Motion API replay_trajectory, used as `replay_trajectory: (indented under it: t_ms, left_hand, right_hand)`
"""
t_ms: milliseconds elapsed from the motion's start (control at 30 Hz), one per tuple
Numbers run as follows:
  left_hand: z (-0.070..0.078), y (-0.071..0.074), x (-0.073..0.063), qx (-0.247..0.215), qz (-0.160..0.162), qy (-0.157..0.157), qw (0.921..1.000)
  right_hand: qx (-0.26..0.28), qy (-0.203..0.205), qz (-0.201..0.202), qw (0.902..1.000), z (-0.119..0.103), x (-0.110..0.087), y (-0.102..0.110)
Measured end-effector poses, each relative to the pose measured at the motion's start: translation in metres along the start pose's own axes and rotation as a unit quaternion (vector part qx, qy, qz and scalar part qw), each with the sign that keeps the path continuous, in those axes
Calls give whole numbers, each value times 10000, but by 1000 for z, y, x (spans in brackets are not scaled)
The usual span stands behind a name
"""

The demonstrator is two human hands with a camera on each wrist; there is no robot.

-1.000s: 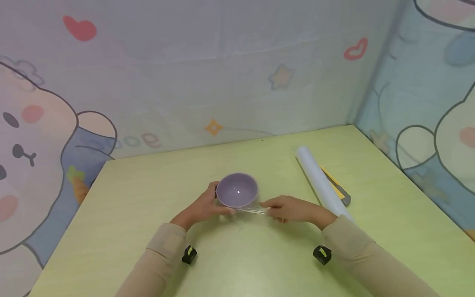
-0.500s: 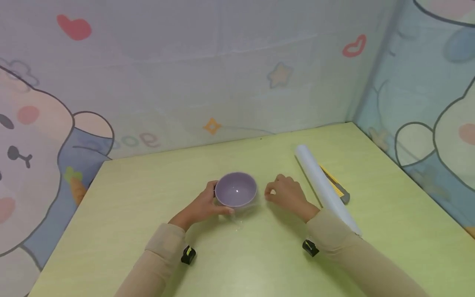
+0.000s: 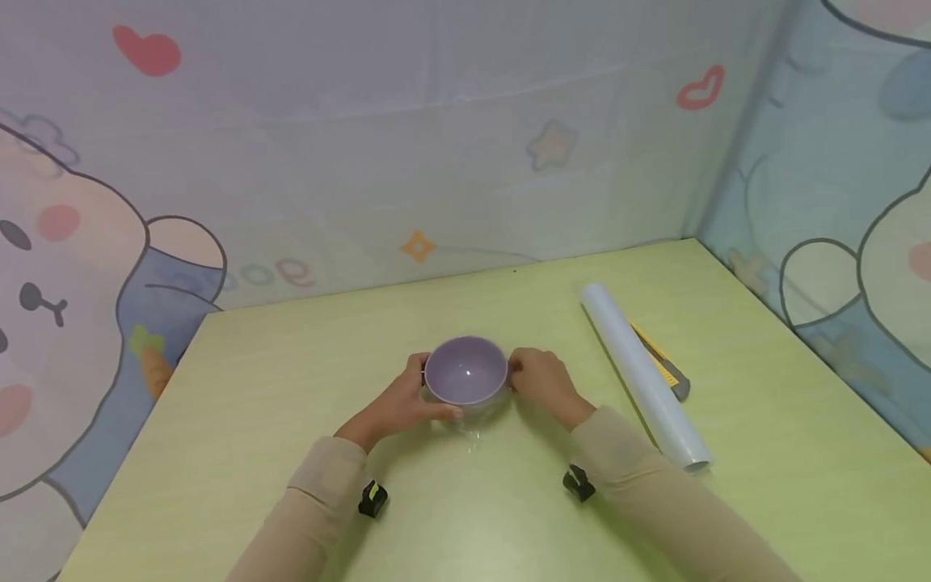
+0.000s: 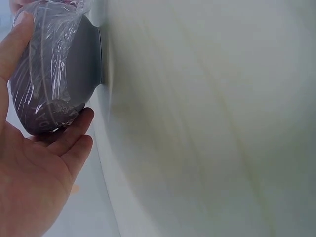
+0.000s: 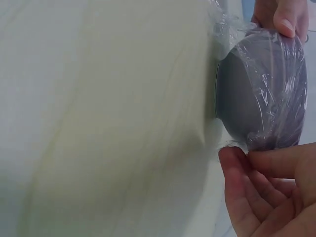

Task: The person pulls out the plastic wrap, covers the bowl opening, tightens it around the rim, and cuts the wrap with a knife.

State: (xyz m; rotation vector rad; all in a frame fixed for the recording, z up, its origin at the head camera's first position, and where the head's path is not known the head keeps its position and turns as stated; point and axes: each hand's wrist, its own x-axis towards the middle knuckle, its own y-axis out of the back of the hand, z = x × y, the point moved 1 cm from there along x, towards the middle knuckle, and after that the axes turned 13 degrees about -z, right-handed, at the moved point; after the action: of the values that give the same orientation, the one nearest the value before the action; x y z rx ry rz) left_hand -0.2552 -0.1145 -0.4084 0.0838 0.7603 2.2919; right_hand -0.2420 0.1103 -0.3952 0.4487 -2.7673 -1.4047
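Observation:
A purple bowl stands on the table, with clear cling film drawn over its top and wrinkled down its side. My left hand holds the bowl from the left, thumb on the near side and fingers round the far left. At the bowl's right side is my right hand. In the right wrist view its thumb and forefinger pinch the edge of the film just below the rim. A loose piece of film hangs from the near side of the bowl down toward the table.
A long whitish roll lies slanting on the right of the light green table. Behind it lies a yellow and grey utility knife, partly hidden by the roll. A printed cloth backdrop rises behind the table.
My right hand let go of the film it had stretched at the near right, rose away, then came in to the bowl's right side and pinched film there. My left hand stayed put.

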Motion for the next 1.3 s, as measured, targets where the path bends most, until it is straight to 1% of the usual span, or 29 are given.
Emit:
replay_trajectory:
  t_ms: [133,233,367,567,667,833,933,1067,1133,1200,1300]
  left_hand:
    - [0,-1,0,-21,-62,17,10000]
    - [1,-1,1,0,-81,51,10000]
    - [1,0,0,39,-33,67,10000]
    - [0,-1,1,1,8,14,10000]
    - [0,-5,2,-29,1,-31,10000]
    - [4,-12,0,220,67,-85,9997]
    - [5,-14,0,541,278,28,9981]
    - [5,-15,-1,1167,576,305,9910]
    - [7,-14,-2,1337,643,371,9882]
    - [8,-14,-3,1292,625,387,9889]
    - [9,-12,-3,1121,522,253,9920]
  right_hand:
    - [265,-207,-234,9992,2,4,2]
    - [288,-274,-434,9983,5,7,6]
    - [564,-358,-619,9958,6,10,9]
    - [352,-416,-463,9974,1,14,6]
    - [456,-466,-510,9966,1,13,3]
    - [558,-587,-685,9944,0,13,1]
    - [491,-642,-748,9939,-1,13,0]
    - [450,-680,-755,9938,-2,13,-1]
    - [454,-679,-752,9938,-3,12,-1]
    - [512,-670,-758,9935,-3,12,-1]
    - [640,-673,-839,9921,-1,12,-1]
